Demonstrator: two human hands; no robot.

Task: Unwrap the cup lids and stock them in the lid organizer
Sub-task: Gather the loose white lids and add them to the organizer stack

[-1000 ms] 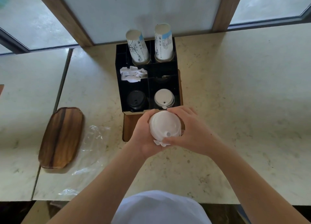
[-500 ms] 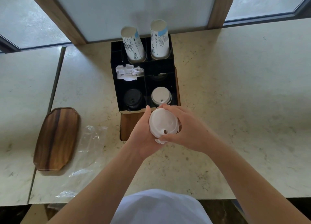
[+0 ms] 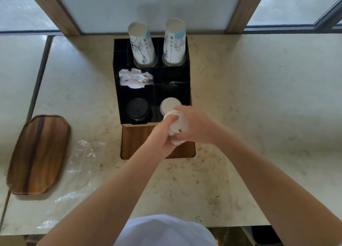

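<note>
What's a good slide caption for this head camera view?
Both hands, left and right, hold white lids above the lid organizer.

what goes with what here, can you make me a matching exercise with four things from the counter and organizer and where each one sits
Things:
1. black lids
2. crumpled paper
3. wooden tray
4. paper cups

Places:
A. back row of the organizer
B. front left compartment
C. on the counter, far left
D. middle left compartment

Pairs: 1-B, 2-D, 3-C, 4-A
</note>
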